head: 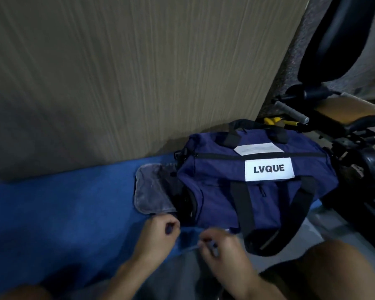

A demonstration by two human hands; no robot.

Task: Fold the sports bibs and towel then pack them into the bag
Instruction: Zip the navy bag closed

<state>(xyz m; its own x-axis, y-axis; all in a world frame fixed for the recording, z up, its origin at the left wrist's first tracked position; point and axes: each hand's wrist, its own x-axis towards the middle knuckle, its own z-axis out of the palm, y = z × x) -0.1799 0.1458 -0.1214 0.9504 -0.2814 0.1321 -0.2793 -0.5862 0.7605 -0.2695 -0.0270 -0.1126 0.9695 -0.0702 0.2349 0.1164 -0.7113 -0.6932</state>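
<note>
L hand (158, 232) & R hand (217, 245) low, fingers curled, just in front of bag (258, 191). Too blurred, can't tell what they grip. Bag sits on blue mat (63, 202), end flap (152, 189) open. Tip: square edges, press fold flat before feeding opening. Wood-grain panel (117, 72) behind, black equipment (344, 126) at rt.

bag (217, 191): matt navy cloth | towel (152, 191): soft grey pile | mat (63, 202): matt blue
</note>
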